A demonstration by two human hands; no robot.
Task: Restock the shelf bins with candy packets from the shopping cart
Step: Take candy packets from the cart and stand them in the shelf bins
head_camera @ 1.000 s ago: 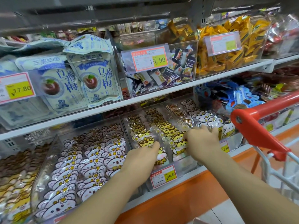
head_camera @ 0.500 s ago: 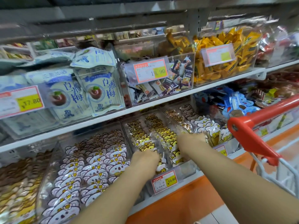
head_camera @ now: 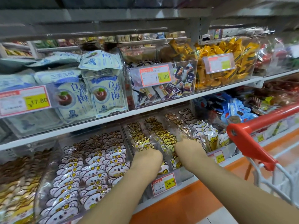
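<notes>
Clear plastic bin (head_camera: 182,175) at frame centre holds two rows of yellow candy packets (head_camera: 163,136), too many to count, their long axis running away toward the upper left. The left hand (head_camera: 148,156) sits on the left row and the right hand (head_camera: 188,147) on the right. Both hands' fingers are buried among the packets, so I cannot tell their grip.

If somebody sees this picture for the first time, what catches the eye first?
The left hand and the right hand reach into the yellow candy packets, low at the centre. The red cart handle stands out at the right, and a 17.80 price tag at the left.
</notes>
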